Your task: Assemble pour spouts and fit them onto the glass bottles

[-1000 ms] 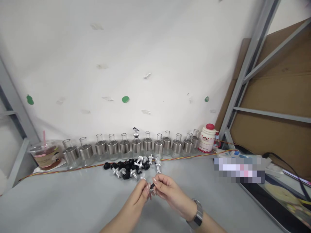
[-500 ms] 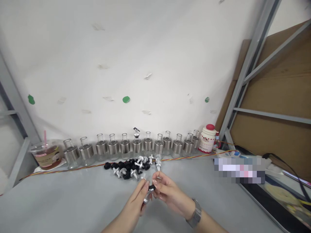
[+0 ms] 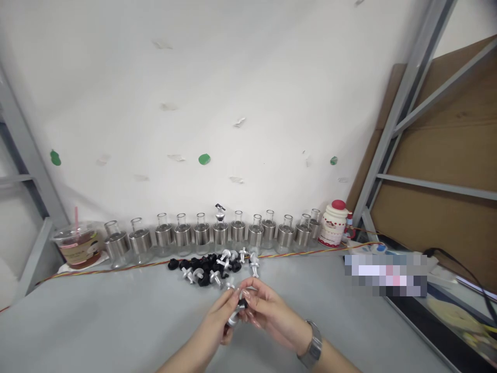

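Observation:
Between both hands is a silver bottle pourer [image 3: 232,318] with a black flip cap [image 3: 243,303]. My left hand [image 3: 221,316] is closed around the silver body. The fingertips of my right hand [image 3: 264,308] pinch at the black cap; a watch sits on that wrist. Just beyond my hands lies a pile of loose silver pourer parts [image 3: 215,278] and black stopper pieces [image 3: 204,280]. Behind it stands a row of glass bottles with metal sleeves [image 3: 202,235]. One bottle [image 3: 220,234] in the row carries a fitted pourer [image 3: 220,211].
A drink cup with a pink straw [image 3: 77,248] stands at the far left, a white and red jar [image 3: 333,225] right of the bottles. A twisted red-yellow wire [image 3: 140,267] runs along the table [image 3: 97,321]. Flat items and a black cable [image 3: 462,264] lie at the right.
My fingers have shifted slightly around the pourer, and its black cap looks turned and more covered by the right fingertips. The view has moved a little; the bottles and pile stay put.

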A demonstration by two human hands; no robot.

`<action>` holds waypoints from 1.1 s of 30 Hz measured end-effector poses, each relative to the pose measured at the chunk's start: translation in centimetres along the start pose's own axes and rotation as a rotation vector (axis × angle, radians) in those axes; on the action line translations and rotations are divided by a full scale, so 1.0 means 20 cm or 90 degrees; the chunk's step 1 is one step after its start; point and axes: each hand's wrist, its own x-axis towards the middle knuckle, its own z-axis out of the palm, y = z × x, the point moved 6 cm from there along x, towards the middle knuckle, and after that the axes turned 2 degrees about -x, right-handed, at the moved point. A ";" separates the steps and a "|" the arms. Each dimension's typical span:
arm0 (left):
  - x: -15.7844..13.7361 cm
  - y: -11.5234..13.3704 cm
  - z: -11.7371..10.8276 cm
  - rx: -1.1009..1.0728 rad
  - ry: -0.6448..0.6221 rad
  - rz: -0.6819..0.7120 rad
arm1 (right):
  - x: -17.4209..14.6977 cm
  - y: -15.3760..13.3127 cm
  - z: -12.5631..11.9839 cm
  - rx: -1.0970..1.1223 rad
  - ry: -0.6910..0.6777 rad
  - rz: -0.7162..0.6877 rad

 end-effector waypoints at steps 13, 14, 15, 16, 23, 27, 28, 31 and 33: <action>-0.02 0.01 0.02 0.065 0.033 -0.005 | -0.02 0.04 0.01 0.046 0.026 0.047; -0.03 0.02 0.02 0.050 0.035 -0.008 | -0.02 0.04 0.01 0.061 0.026 0.042; -0.03 0.02 0.02 0.034 0.037 -0.009 | -0.02 0.03 0.02 0.079 0.022 0.037; -0.03 0.03 0.03 0.020 0.035 -0.007 | -0.01 0.03 0.02 0.097 0.018 0.032; -0.05 0.11 0.02 -0.057 0.042 0.004 | 0.01 -0.02 -0.03 0.137 0.058 -0.020; -0.04 0.11 0.01 -0.083 0.030 -0.024 | 0.02 0.00 -0.05 0.131 0.057 -0.018; -0.04 0.10 0.01 -0.094 0.024 -0.036 | 0.02 0.00 -0.04 0.128 0.054 -0.014; -0.01 0.07 0.00 -0.141 0.007 -0.061 | 0.03 0.01 -0.05 0.122 0.050 -0.003; 0.00 0.06 -0.01 -0.174 0.000 -0.054 | 0.03 0.02 -0.06 0.121 0.054 0.005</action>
